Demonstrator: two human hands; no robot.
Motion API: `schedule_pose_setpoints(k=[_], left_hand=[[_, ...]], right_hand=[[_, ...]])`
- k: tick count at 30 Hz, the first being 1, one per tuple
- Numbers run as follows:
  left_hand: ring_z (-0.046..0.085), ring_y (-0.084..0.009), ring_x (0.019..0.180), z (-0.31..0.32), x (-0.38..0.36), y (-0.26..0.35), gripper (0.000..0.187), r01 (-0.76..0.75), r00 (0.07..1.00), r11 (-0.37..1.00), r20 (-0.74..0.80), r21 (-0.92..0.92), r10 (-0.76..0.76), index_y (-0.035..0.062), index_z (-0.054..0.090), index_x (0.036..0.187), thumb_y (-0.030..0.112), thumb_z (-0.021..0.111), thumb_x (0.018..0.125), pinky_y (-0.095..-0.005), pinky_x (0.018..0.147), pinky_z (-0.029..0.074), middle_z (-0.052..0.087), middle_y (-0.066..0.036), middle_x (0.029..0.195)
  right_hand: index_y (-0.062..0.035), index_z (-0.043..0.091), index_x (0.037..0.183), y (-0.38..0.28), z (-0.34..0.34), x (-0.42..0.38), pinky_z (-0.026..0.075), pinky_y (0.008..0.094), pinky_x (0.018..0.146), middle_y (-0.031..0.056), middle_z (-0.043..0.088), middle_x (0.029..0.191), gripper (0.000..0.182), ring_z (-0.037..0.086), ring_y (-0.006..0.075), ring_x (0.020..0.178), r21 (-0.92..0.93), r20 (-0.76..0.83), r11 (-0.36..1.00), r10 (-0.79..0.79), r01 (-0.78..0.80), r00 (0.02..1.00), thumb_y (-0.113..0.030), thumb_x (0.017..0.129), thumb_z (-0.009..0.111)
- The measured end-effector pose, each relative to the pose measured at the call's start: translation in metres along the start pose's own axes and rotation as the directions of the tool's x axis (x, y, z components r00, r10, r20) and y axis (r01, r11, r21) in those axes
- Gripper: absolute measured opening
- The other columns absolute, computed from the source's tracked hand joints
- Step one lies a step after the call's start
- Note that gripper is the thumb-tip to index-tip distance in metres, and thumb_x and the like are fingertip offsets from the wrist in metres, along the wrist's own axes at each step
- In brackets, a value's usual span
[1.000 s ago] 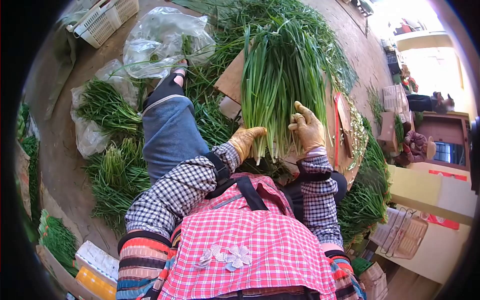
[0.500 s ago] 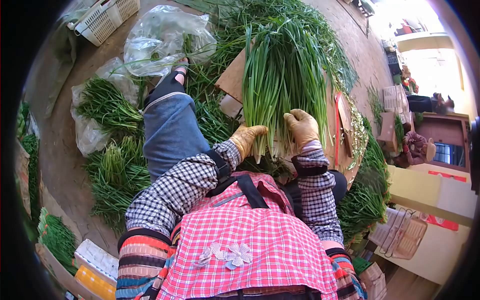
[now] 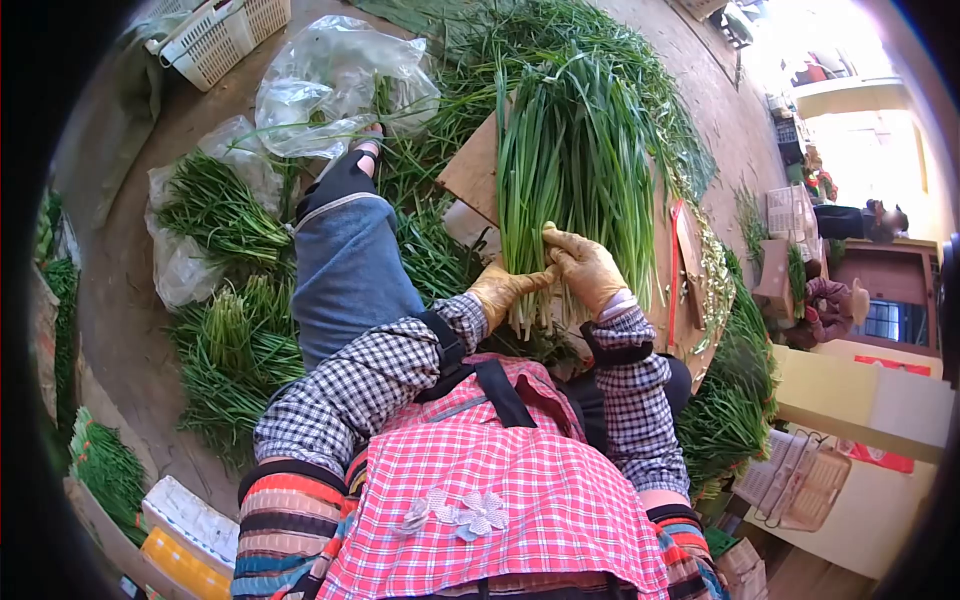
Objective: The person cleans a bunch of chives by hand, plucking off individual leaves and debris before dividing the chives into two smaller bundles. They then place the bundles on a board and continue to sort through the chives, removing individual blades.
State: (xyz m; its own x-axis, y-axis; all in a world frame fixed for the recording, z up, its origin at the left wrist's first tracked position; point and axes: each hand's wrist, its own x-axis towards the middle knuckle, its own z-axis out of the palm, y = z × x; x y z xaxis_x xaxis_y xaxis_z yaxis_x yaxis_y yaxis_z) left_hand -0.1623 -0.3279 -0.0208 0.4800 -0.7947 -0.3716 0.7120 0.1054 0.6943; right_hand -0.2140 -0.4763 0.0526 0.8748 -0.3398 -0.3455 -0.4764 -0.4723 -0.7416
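The left hand (image 3: 506,291) has its fingers closed around the pale lower ends of some green stalks (image 3: 565,165), which lie across a wooden board (image 3: 472,176). The right hand (image 3: 586,270) is curled just beside it, against the stalks — whether its fingers pinch any, I cannot tell.

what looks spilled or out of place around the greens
Pale scraps lie strewn to the right of the red strip, looking spilled beside the fairly neat bunch of greens. A crumpled plastic bag also looks untidy on the floor.
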Motion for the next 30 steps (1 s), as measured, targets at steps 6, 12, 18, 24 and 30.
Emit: schedule_pose_setpoints(k=[6,12,18,24,30], left_hand=[[0.062,-0.0195,0.094,-0.001,0.003,-0.006,0.050,0.124,0.989,0.986,-0.061,-0.112,-0.131,0.0059,0.053,0.121,0.013,0.076,0.078,-0.0367,0.080,0.053,0.064,-0.007,0.106],[0.064,-0.0221,0.091,0.005,-0.005,0.007,0.047,0.188,0.970,0.962,-0.113,-0.198,-0.213,0.0046,0.052,0.121,0.011,0.074,0.079,-0.0387,0.076,0.054,0.064,-0.009,0.102],[0.064,-0.0241,0.090,0.005,-0.008,0.012,0.050,0.201,0.965,0.953,-0.122,-0.226,-0.233,0.0052,0.051,0.122,0.012,0.074,0.078,-0.0403,0.073,0.055,0.064,-0.010,0.102],[0.064,-0.0246,0.089,0.003,-0.006,0.010,0.052,0.230,0.960,0.948,-0.108,-0.221,-0.258,0.0058,0.051,0.122,0.013,0.075,0.077,-0.0420,0.072,0.055,0.064,-0.010,0.102],[0.064,-0.0243,0.084,0.006,-0.007,0.013,0.048,0.257,0.956,0.935,-0.082,-0.244,-0.283,0.0047,0.054,0.118,0.015,0.075,0.077,-0.0412,0.070,0.055,0.064,-0.010,0.099]], right_hand=[[-0.0120,0.036,0.144,-0.023,-0.020,0.019,0.045,0.0190,0.054,0.0074,0.055,0.128,0.053,0.063,0.0091,0.074,0.200,-0.063,0.966,0.178,-0.162,0.982,-0.008,0.094,0.054],[-0.0124,0.027,0.148,0.001,-0.044,0.027,0.047,0.0189,0.056,0.0074,0.052,0.131,0.054,0.066,0.0120,0.084,0.497,-0.370,0.867,0.240,-0.027,0.898,-0.014,0.098,0.048],[-0.0082,0.041,0.140,-0.007,-0.052,0.030,0.048,0.0191,0.058,0.0078,0.060,0.122,0.044,0.066,0.0116,0.082,0.471,-0.344,0.882,0.202,-0.018,0.917,-0.013,0.097,0.049],[-0.0101,0.051,0.134,-0.004,-0.058,0.066,0.051,0.0244,0.068,0.0045,0.064,0.113,0.049,0.064,0.0112,0.085,0.164,-0.382,0.980,-0.040,0.111,0.923,-0.009,0.088,0.064],[-0.0132,0.051,0.134,-0.021,-0.061,0.090,0.050,0.0342,0.085,0.0093,0.064,0.114,0.059,0.065,0.0232,0.092,-0.503,-0.322,0.856,-0.055,-0.121,0.945,-0.021,0.080,0.073]])
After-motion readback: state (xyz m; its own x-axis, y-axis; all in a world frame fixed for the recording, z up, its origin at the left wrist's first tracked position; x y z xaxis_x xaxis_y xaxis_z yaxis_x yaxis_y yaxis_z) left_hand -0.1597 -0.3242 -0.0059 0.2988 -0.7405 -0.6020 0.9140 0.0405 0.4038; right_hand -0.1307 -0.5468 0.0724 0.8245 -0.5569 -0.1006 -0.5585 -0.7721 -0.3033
